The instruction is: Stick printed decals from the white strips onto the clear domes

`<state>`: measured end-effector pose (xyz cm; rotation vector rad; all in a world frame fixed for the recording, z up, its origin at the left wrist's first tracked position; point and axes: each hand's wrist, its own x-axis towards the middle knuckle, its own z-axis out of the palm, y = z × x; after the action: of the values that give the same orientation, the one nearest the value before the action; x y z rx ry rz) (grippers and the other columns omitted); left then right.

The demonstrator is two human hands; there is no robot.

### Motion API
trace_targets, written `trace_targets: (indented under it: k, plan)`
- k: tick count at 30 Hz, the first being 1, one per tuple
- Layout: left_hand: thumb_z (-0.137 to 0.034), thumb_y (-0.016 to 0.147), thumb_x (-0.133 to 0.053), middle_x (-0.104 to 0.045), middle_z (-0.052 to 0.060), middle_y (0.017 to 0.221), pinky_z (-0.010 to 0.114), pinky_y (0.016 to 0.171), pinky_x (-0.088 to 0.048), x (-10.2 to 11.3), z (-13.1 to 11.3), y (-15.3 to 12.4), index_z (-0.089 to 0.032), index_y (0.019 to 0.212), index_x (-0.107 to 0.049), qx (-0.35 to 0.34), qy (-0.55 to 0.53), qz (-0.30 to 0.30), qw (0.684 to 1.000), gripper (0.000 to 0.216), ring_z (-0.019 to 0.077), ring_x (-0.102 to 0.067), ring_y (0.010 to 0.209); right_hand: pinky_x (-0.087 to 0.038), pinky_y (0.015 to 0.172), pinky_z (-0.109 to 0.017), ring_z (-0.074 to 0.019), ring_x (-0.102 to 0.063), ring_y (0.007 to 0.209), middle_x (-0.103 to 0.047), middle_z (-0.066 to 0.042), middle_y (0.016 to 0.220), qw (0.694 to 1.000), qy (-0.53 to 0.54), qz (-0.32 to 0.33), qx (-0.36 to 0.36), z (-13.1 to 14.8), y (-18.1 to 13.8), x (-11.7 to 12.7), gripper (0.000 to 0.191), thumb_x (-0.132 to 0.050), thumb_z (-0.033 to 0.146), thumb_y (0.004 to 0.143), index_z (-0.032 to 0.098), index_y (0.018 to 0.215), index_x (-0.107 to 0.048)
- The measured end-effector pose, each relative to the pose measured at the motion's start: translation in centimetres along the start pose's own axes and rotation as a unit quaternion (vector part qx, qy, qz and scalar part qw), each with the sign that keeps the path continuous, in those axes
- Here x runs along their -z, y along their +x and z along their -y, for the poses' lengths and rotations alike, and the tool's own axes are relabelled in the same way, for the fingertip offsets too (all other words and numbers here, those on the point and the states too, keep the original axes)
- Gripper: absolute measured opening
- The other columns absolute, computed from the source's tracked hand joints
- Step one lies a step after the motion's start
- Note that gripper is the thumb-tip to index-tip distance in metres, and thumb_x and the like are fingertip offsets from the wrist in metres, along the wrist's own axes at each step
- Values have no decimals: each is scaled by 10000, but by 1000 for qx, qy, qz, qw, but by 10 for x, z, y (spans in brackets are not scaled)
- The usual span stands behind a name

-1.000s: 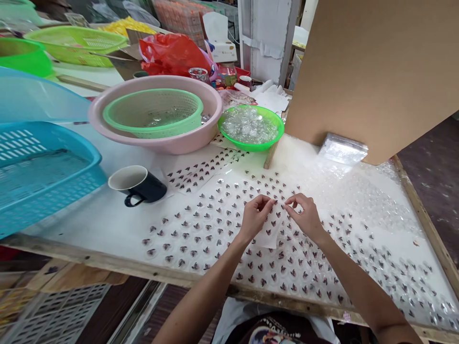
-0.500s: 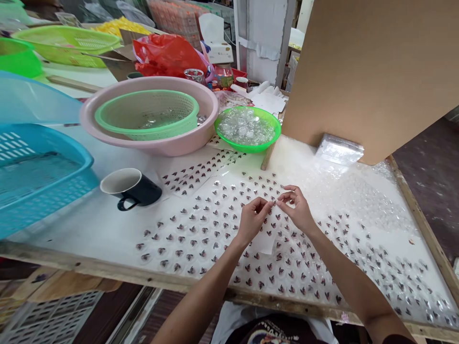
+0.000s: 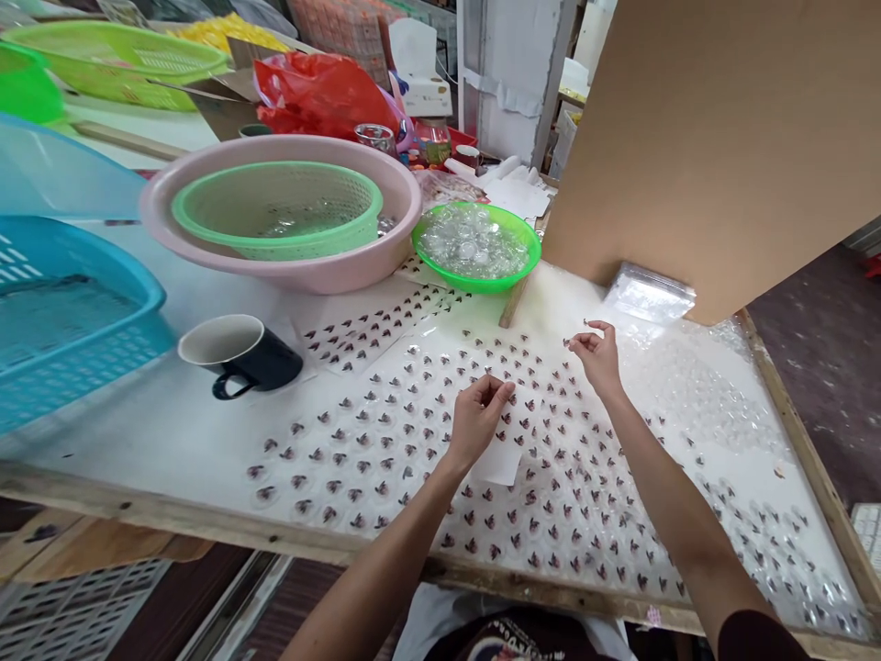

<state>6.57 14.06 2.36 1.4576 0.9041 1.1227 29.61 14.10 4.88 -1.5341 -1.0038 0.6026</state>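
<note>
Right hand (image 3: 600, 361) has split from left since half a second ago, out past the bowl (image 3: 474, 284); strip stayed with left. Left to right: one blue basket (image 3: 79, 372), far left of bowl. One dark mug (image 3: 270, 356), left of bowl and nearer. One basin (image 3: 323, 278), just left of bowl. Left hand (image 3: 476, 418), nearer than bowl: pinching one strip (image 3: 501, 465). Discs (image 3: 407, 451) around it: dozens, too crowded to count. Right hand, right of bowl: fingertips closed on one sticker (image 3: 566, 342); likely a second on another fingertip. Step, my read: moving stickers from strip to discs. Next calls for gentle, aligned release.
</note>
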Motion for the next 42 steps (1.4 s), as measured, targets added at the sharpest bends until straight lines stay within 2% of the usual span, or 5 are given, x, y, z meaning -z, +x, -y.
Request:
trace_targets:
  k: [14, 19, 24, 31, 42]
  plan:
    - [-406, 870, -620, -478, -25, 561, 221, 485, -329, 1, -1, 0, -177, 656, -560, -3, 2, 1, 1000, 319, 100, -398, 512, -456, 682, -300, -184, -614, 722, -622, 47, 729, 971, -216, 44, -92, -45, 39, -5, 452, -525, 203, 663, 235, 1086, -369]
    - [-425, 873, -619, -501, -18, 561, 225, 476, -346, 2, 0, 1, -184, 659, -564, 0, 3, 3, 1000, 326, 104, -415, 500, -401, 881, -387, -200, -605, 759, -612, 24, 771, 928, -363, 87, -25, -45, 37, -13, 430, -483, 150, 752, 224, 1165, -391]
    - [-431, 870, -617, -508, -13, 557, 226, 471, -358, 2, -1, 1, -185, 653, -562, -2, 10, 4, 1000, 333, 107, -429, 495, -308, 980, -464, -264, -590, 968, -567, -137, 1165, 879, -472, 53, 43, -37, 32, -14, 406, -534, 158, 777, 189, 1174, -458]
    - [-420, 867, -619, -496, -16, 551, 226, 470, -346, 1, 0, 1, -184, 653, -564, -2, 11, 4, 1000, 323, 105, -419, 494, -460, 732, -321, -185, -595, 764, -658, -44, 858, 959, -261, 98, -55, -35, 20, -5, 115, -556, 315, 805, 208, 797, -599]
    - [-380, 866, -624, -455, -30, 557, 220, 477, -334, 1, 2, 1, -180, 647, -538, 4, 19, 1, 1000, 308, 97, -400, 501, -463, 668, -293, -158, -595, 672, -667, -23, 742, 951, -274, 101, -97, -43, 18, -17, 70, -553, 191, 744, 199, 693, -599]
